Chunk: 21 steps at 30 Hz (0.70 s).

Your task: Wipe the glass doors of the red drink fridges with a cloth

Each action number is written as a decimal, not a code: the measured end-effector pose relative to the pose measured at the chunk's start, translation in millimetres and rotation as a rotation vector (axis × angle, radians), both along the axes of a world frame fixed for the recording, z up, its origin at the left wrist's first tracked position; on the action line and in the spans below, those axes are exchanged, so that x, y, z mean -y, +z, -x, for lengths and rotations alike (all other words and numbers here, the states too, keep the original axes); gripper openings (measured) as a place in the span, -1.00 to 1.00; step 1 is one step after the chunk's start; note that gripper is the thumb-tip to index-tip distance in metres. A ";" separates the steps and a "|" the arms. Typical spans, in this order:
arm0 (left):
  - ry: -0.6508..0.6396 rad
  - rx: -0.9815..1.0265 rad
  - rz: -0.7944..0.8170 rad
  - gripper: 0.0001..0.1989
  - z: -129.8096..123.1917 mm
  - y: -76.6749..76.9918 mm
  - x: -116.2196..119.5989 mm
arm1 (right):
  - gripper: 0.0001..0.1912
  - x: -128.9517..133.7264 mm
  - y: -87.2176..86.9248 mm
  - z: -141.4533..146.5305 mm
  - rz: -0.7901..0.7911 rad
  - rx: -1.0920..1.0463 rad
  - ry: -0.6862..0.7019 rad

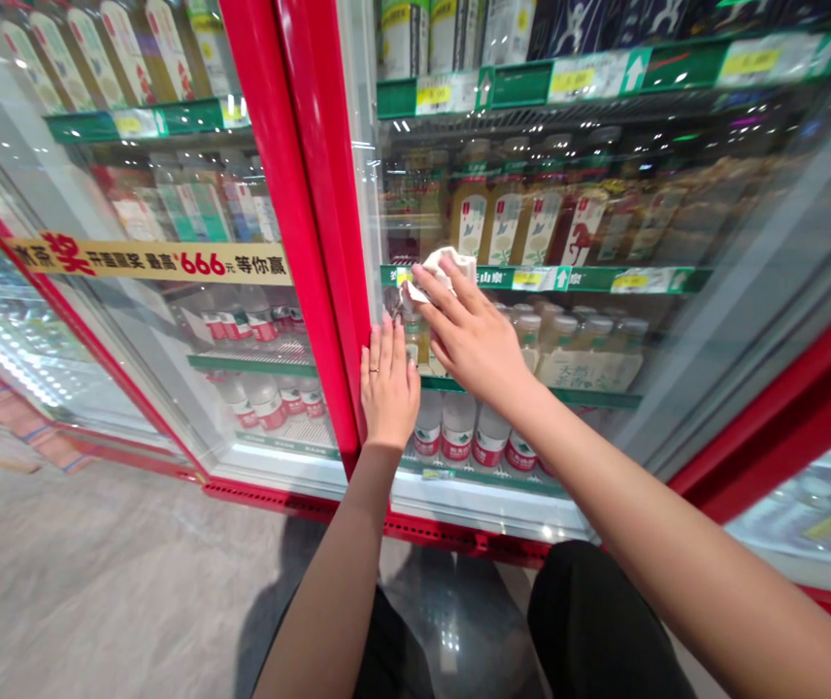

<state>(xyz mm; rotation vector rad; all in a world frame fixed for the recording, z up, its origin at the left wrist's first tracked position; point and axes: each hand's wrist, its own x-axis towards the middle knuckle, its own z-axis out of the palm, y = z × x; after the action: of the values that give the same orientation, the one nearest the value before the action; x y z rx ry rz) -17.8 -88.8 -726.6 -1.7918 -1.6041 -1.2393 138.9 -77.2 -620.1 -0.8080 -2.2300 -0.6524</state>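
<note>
My right hand (475, 335) presses a crumpled white cloth (451, 264) against the glass door (568, 107) of a drinks fridge, fingers stretched over it. The cloth shows above and beside the fingertips; the rest lies hidden under the hand. Just below and to the left, my left hand (389, 381), with a ring on one finger, lies flat at the door's left edge, by the red frame (328, 184). Its fingers are straight and hold nothing.
Behind the glass stand bottled teas (507, 218), and water bottles with red labels (457, 427) on the lowest shelf. A second glass door to the left carries a yellow banner (153, 260). Grey floor (131, 573) and my dark-clothed knee (597, 621) lie below.
</note>
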 end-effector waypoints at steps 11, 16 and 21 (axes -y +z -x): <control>-0.003 0.005 0.014 -0.29 1.5 3.1 2.9 | -0.32 4.7 -0.1 -4.5 0.008 -0.073 -0.017; 0.005 -0.007 0.014 -0.28 2.9 1.2 2.2 | -0.32 2.9 -0.6 -0.9 -0.001 -0.040 -0.008; 0.009 -0.023 -0.003 -0.33 4.4 0.9 2.7 | -0.36 6.4 -14.2 -16.3 -0.060 -0.044 -0.028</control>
<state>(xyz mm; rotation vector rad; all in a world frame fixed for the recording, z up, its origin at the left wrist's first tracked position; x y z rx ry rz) -22.2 -91.5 -725.7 -1.7886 -1.5957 -1.2115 155.2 -83.6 -634.3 -0.8168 -2.1528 -0.7040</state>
